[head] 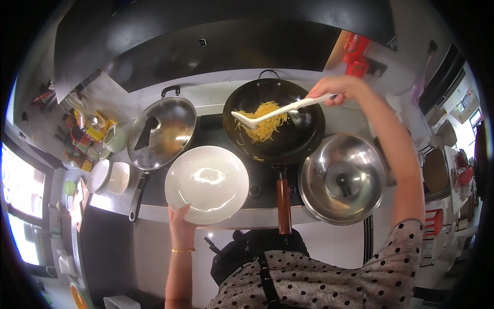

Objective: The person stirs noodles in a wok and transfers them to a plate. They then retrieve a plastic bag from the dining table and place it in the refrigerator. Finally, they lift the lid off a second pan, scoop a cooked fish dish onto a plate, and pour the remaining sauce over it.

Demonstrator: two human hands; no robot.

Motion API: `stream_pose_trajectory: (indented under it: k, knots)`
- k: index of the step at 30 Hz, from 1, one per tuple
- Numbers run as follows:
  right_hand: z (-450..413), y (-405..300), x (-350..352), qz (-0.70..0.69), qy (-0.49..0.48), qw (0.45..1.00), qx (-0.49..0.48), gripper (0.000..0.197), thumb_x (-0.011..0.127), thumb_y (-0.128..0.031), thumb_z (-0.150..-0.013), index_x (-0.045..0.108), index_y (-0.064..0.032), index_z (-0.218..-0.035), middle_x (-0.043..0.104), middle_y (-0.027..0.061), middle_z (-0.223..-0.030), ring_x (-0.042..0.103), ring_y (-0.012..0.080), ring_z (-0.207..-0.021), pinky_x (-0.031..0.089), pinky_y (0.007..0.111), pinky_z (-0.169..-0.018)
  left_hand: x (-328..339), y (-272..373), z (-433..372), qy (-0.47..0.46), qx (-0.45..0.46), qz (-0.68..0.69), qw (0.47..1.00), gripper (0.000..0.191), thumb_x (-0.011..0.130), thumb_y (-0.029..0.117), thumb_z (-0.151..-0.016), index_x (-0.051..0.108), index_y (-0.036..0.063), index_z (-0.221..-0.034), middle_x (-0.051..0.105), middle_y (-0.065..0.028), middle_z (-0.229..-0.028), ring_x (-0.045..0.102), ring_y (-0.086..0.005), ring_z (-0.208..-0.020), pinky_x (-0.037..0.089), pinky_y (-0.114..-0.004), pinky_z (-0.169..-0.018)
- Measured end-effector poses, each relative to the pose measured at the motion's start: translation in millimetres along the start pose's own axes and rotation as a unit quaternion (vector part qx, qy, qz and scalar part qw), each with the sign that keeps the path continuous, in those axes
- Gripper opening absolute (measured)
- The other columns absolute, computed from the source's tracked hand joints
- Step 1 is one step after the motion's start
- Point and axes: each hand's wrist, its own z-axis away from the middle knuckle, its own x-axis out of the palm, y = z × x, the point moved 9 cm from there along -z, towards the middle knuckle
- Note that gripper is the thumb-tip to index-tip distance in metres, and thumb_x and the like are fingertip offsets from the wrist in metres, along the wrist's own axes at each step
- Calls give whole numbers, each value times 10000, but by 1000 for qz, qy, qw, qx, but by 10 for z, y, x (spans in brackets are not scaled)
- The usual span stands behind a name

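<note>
A black wok with a reddish-brown handle stands on the black cooktop. Yellow shredded food lies in its left and middle part. My right hand grips the handle of a white spatula or spoon, whose head is over the shreds; whether it touches them I cannot tell. With my left hand I hold a white plate by its near rim, thumb on top. No food shows on the plate, which is left of the wok's handle and in front of the wok.
A pan with a glass lid stands at the left, its handle towards me. Right of the wok's handle is a steel bowl. White dishes, a pale green pot and bottles line the left counter. A dark range hood overhangs the back.
</note>
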Motion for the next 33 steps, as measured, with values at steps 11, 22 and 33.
stream_pose_trajectory:
  k: [11, 22, 33]
  knots:
    - [-93, 206, 131, -69, -7, 998, 2, 338, 578, -263, -917, 612, -91, -1206, 459, -12, -589, 342, 19, -420, 194, 159, -325, 36, 2, 26, -27, -42, 2, 999, 565, 516, 120, -809, 375, 74, -1354, 471, -123, -1238, 509, -280, -1134, 553, -426, -802]
    - [-280, 652, 43, -172, 99, 980, -14, 303, 608, -292, -901, 639, -168, -1176, 524, -32, -680, 407, 8, -484, 169, 157, -353, 193, 90, 7, -26, 5, -6, 1000, 521, 515, 160, -819, 387, 32, -1307, 577, -165, -1132, 680, -303, -847, 627, -383, -537]
    - [868, 55, -300, 466, 328, 819, -65, 248, 731, -207, -674, 735, -79, -886, 687, 138, -783, 665, 261, -727, 509, 385, -659, 191, 20, 45, -48, -45, 5, 998, 608, 530, 116, -802, 332, 81, -1375, 470, -129, -1252, 556, -287, -1083, 593, -405, -689]
